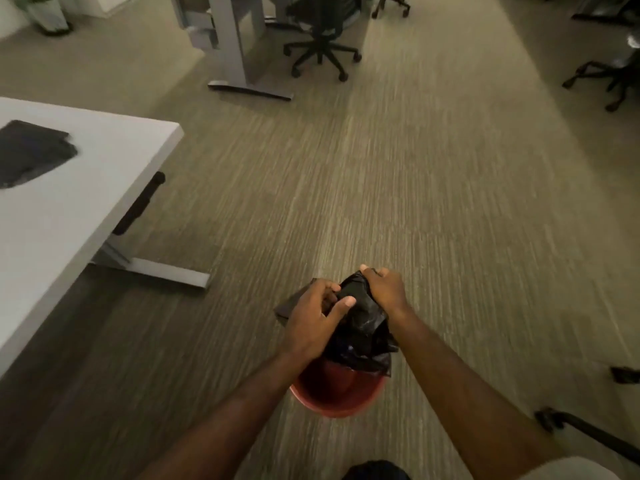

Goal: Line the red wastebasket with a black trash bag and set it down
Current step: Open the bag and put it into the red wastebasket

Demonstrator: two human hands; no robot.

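Above the upright red wastebasket, black trash bag hangs lengthwise.

Carpeted office floor and a white table

The striped carpet carries the red wastebasket, a rolling chair and desk legs; the white table, at left, bears a flat dark folded stack.

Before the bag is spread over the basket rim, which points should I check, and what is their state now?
1. Left hand grips the black trash bag: ok.
2. Right hand grips the bag: ok.
3. Bag hangs above the red wastebasket: ok.
4. Bag mouth opened: not ok, still bunched.
5. Bag folded over the rim: not ok.
6. Wastebasket resting on the carpet: cannot tell.
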